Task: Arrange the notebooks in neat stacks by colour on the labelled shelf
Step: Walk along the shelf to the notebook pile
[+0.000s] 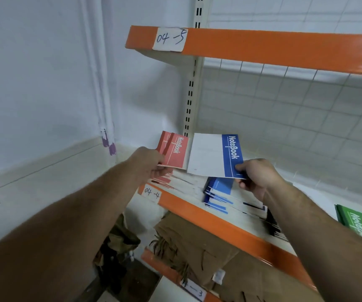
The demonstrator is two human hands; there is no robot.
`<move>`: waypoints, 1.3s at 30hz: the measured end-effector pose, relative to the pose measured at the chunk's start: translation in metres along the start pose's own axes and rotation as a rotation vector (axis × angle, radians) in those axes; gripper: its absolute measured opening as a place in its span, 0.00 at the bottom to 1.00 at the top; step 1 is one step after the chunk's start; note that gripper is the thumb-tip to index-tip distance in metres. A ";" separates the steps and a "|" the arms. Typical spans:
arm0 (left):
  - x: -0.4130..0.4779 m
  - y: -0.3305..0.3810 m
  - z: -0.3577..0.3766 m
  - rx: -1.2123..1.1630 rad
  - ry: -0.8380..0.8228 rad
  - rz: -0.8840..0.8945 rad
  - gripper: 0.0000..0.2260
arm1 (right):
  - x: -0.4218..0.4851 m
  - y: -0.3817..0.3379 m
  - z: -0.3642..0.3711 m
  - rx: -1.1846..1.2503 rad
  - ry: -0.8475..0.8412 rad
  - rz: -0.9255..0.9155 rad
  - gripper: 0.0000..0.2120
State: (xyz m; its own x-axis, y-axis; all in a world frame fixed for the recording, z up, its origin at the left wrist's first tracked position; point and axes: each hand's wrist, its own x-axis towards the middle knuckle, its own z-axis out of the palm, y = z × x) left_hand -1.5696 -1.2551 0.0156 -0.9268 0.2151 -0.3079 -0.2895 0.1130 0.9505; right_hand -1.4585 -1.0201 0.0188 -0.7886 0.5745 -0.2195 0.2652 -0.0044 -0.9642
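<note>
Forearms (71, 214) out — my left hand (151, 164) pinches red notebooks (173, 152), my right hand (254, 177) grips a blue notebook (217, 156); I'd square edges before lowering onto matching stacks (218, 192).

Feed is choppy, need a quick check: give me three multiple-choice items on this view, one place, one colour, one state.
1. Where does the green notebook lie? A) shelf 04-5 B) shelf 04-4, at the right C) the floor
2. Colour of the notebook in the right hand? A) red B) green C) blue
3. The left hand is: A) gripping red notebooks B) open, idle C) pressing the wall
Answers: 1 B, it lies far right on 04-4. 2 C, its band is blue. 3 A, the hand clasps them.
</note>
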 end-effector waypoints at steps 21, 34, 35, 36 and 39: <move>0.106 0.027 -0.033 0.862 0.026 0.341 0.13 | 0.003 -0.002 0.052 0.088 0.283 0.070 0.09; 0.109 0.019 -0.038 0.969 0.056 0.326 0.16 | -0.012 0.007 0.047 0.059 0.285 0.074 0.12; 0.106 0.019 -0.036 0.993 0.112 0.361 0.19 | -0.014 0.008 0.043 0.058 0.287 0.070 0.12; 0.101 0.020 -0.033 1.010 0.173 0.408 0.22 | -0.015 0.009 0.039 0.055 0.294 0.069 0.12; 0.082 0.018 -0.013 1.028 0.215 0.607 0.27 | -0.019 0.011 0.023 0.035 0.302 0.070 0.12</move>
State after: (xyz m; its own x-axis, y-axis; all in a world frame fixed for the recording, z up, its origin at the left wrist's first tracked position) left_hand -1.6540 -1.2478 0.0082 -0.8948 0.3459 0.2822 0.4404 0.7880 0.4303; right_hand -1.4539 -1.0498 0.0088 -0.5673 0.7888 -0.2366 0.2897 -0.0778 -0.9540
